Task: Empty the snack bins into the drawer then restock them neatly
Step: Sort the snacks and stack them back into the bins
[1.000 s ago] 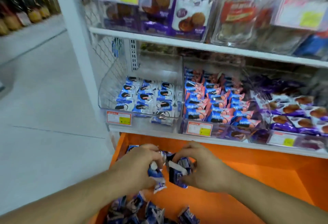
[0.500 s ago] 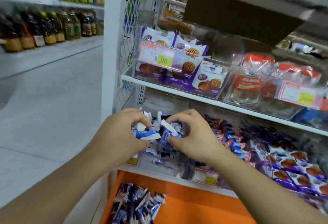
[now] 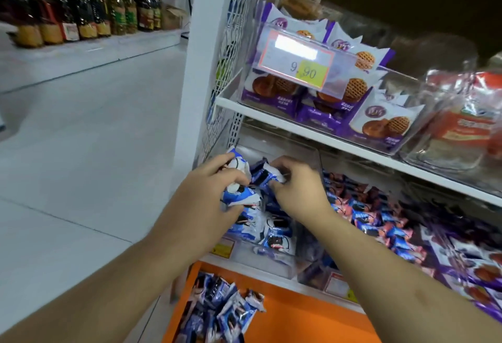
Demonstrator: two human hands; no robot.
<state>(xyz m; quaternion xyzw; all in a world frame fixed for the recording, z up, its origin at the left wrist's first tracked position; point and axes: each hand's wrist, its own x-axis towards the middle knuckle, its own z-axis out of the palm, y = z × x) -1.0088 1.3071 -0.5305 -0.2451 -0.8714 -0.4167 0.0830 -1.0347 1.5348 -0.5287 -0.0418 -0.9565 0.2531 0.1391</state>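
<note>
**Hands full of snack packs at the clear bin**

Hands meet at the middle of the frame, over the leftmost clear plastic bin (image 3: 274, 259) on the lower white shelf. The left hand (image 3: 206, 196) has its fingers curled round a crinkled bunch of blue-and-white snack packs (image 3: 239, 196), glossy foil with crimped ends. The right hand (image 3: 296, 193) pinches a darker blue pack (image 3: 267, 175) between thumb and fingertips, just beside the left hand's bunch. More of the same packs (image 3: 271, 234) lie in the bin below the hands.

At the bottom of the frame the orange drawer (image 3: 312, 323) stands open, smooth and flat inside, with a loose heap of packs (image 3: 217, 310) at its left end.

To the right, a neighbouring bin holds pink-and-blue packs (image 3: 366, 215). On the shelf above, upper right, square purple waffle packets (image 3: 385, 122) stand behind a price tag (image 3: 296, 63).
</note>
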